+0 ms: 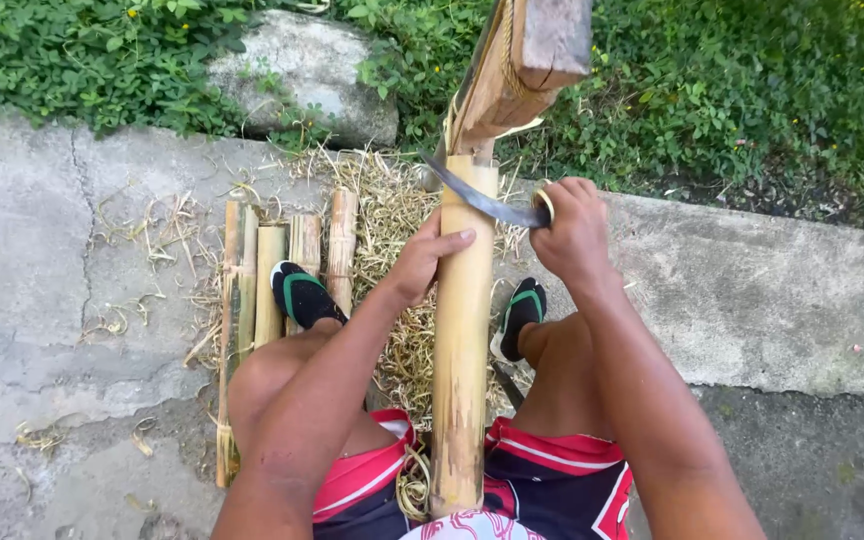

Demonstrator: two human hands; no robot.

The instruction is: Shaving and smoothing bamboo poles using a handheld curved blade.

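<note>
A thick yellow bamboo pole (462,340) runs from my lap up to a wooden post (527,60). My left hand (422,258) grips the pole's left side near its upper part. In my right hand (572,235) I hold the handle of a curved dark knife (482,198), its blade lying across the top end of the pole. I am seated, with the pole between my knees.
Several split bamboo pieces (272,270) lie on the concrete at left, under my left foot (304,295). My right foot (522,315) rests on a heap of pale bamboo shavings (392,210). A grey rock (302,70) and green plants border the far side.
</note>
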